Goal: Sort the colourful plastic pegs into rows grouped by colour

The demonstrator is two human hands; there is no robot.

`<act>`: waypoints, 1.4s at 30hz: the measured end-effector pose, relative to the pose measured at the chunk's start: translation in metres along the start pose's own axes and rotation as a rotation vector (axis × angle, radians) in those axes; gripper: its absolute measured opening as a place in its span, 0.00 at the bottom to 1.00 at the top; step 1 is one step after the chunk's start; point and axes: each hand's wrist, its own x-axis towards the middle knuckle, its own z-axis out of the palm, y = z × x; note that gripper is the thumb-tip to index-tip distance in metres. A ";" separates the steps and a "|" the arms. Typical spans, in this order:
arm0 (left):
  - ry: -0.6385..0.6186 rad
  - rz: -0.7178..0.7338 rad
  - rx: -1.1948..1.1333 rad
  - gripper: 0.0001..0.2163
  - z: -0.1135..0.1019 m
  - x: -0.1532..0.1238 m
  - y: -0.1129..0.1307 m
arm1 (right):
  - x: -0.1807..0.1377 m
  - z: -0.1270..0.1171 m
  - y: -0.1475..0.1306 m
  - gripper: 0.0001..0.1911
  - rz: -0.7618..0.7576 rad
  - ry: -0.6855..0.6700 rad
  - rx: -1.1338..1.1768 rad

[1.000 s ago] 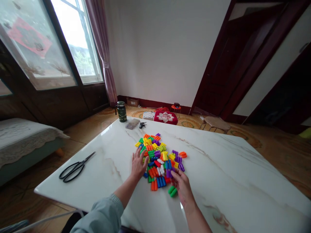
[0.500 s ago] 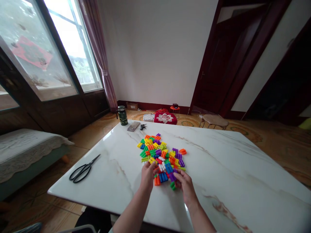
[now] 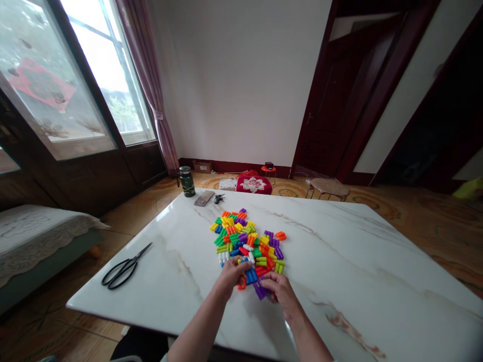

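Observation:
A pile of colourful plastic building blocks (image 3: 230, 230), each made of short joined tubes, lies on the white marbled table (image 3: 332, 251). At its near edge my left hand (image 3: 231, 275) pinches a white block (image 3: 251, 258) beside a blue block (image 3: 251, 275). My right hand (image 3: 278, 289) is closed on a purple block (image 3: 259, 290), just below the blue one. The white, blue and purple blocks appear joined in a row between my hands. An orange block (image 3: 241, 285) shows by my left fingers, partly hidden.
Black-handled scissors (image 3: 126, 267) lie on the left of the table. At the far left corner are a green flask (image 3: 186, 181), a phone (image 3: 204, 198) and keys (image 3: 218, 199). A round stool (image 3: 328, 187) stands beyond the table.
My left hand has moved right from the yellow blocks onto the white and blue ones. The purple block in my right hand has come nearer to me. The view has shifted slightly.

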 end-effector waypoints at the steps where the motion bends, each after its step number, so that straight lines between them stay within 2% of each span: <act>1: 0.044 0.011 0.038 0.23 -0.005 0.009 0.003 | 0.000 -0.003 0.001 0.12 0.011 0.042 0.015; 5: 0.193 0.126 0.182 0.22 -0.018 0.051 0.025 | 0.000 -0.012 -0.001 0.19 -0.032 0.218 0.070; 7: 0.244 0.226 0.241 0.25 -0.019 0.066 0.033 | 0.001 -0.017 -0.001 0.22 -0.111 0.282 0.062; 9: 0.270 0.338 0.319 0.30 -0.018 0.069 0.033 | 0.003 -0.024 0.003 0.22 -0.229 0.350 -0.003; 11: 0.296 0.462 0.476 0.33 -0.017 0.058 0.019 | 0.004 -0.032 0.015 0.23 -0.340 0.451 -0.095; 13: 0.327 0.577 0.689 0.33 -0.017 0.035 -0.007 | 0.005 -0.037 0.031 0.26 -0.403 0.548 -0.163; 15: 0.271 0.661 0.862 0.38 -0.018 0.008 -0.035 | 0.007 -0.033 0.050 0.29 -0.435 0.583 -0.198; 17: 0.171 0.727 1.005 0.41 -0.019 -0.014 -0.055 | 0.011 -0.019 0.065 0.27 -0.482 0.558 -0.235; 20: 0.164 0.703 1.114 0.45 -0.022 -0.024 -0.060 | 0.023 0.012 0.073 0.22 -0.535 0.532 -0.263; 24: 0.195 0.650 1.152 0.46 -0.029 -0.004 -0.052 | 0.040 0.041 0.059 0.16 -0.586 0.423 -0.272; 26: 0.223 0.662 1.152 0.42 -0.034 0.007 -0.053 | 0.043 0.040 0.047 0.14 -0.584 0.356 -0.292; 28: 0.256 0.694 1.147 0.39 -0.036 0.012 -0.057 | 0.047 0.027 0.032 0.14 -0.578 0.348 -0.301; 30: 0.271 0.716 1.147 0.37 -0.037 0.013 -0.060 | 0.059 0.006 0.015 0.18 -0.603 0.441 -0.288; 32: 0.270 0.718 1.155 0.37 -0.037 0.012 -0.061 | 0.082 -0.019 -0.003 0.22 -0.640 0.614 -0.276; 35: 0.259 0.721 1.173 0.37 -0.036 0.010 -0.058 | 0.130 -0.051 -0.026 0.26 -0.521 0.777 -0.331; 36: 0.255 0.723 1.180 0.37 -0.036 0.010 -0.057 | 0.146 -0.058 -0.030 0.24 -0.465 0.791 -0.348; 39: 0.257 0.725 1.193 0.37 -0.036 0.011 -0.057 | 0.183 -0.061 -0.034 0.20 -0.406 0.779 -0.348; 42: 0.259 0.728 1.203 0.37 -0.036 0.013 -0.060 | 0.202 -0.044 -0.030 0.19 -0.419 0.733 -0.333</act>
